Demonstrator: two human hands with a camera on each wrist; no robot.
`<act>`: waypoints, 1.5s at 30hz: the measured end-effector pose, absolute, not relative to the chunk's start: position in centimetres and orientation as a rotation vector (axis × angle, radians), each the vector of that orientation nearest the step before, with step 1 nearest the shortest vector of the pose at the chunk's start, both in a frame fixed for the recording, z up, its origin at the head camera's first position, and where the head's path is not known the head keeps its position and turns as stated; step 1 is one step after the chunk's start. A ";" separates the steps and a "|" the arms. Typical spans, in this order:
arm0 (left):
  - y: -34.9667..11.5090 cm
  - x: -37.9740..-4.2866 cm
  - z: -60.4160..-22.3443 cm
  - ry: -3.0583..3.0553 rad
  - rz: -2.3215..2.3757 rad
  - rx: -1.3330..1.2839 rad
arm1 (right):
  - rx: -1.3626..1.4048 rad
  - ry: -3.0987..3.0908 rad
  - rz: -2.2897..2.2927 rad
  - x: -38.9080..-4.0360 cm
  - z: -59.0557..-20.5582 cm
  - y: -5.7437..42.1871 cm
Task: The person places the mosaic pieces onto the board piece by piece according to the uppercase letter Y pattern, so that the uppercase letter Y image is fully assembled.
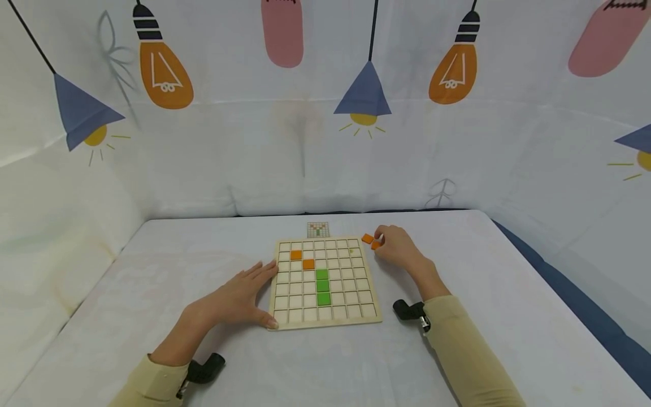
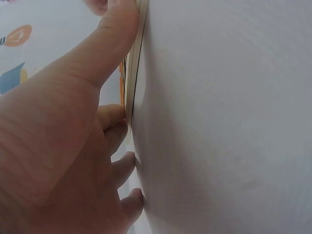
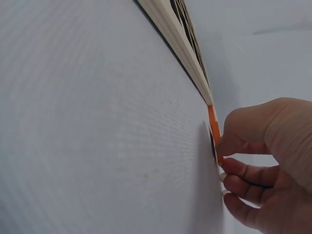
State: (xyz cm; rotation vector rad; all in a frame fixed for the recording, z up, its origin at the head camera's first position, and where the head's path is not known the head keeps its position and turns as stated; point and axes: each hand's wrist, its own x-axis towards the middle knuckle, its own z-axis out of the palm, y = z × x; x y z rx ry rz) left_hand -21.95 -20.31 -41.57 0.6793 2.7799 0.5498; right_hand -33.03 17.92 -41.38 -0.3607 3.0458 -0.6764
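Note:
A wooden grid board [image 1: 296,316] lies flat on the white table, with two orange tiles in a diagonal and three green tiles [image 1: 322,286] in a column. My left hand [image 1: 229,301] rests at its left edge, fingers spread, thumb at the near corner; the left wrist view shows the thumb [image 2: 114,41] against the board's side. Beyond the board's far right corner, my right hand [image 1: 399,247] pinches an orange tile [image 1: 376,245] between thumb and index finger, at table level. Another orange tile [image 1: 368,238] lies just left of it, by the board's edge.
A small pattern card [image 1: 318,229] with a coloured grid lies behind the board. The white table [image 1: 325,367] reaches back to a hanging cloth [image 1: 229,152] printed with lamps and bulbs. Black wrist mounts [image 1: 205,369] stick out from both sleeves.

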 end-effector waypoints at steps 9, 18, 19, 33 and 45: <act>-20.3 -21.9 -41.4 2.777 0.550 0.688 | -0.331 3.015 -0.763 -32.9 -41.3 18.0; -20.3 -22.0 -41.6 2.779 0.548 0.689 | -0.343 3.006 -0.799 -32.7 -41.0 17.5; -20.4 -22.0 -41.6 2.777 0.551 0.688 | -0.341 3.003 -0.802 -32.7 -41.0 17.4; -20.2 -21.7 -41.4 2.772 0.569 0.685 | -0.401 3.032 -0.802 -32.2 -40.1 16.4; -20.2 -21.7 -41.2 2.776 0.565 0.684 | -0.472 3.002 -0.820 -31.6 -39.7 14.8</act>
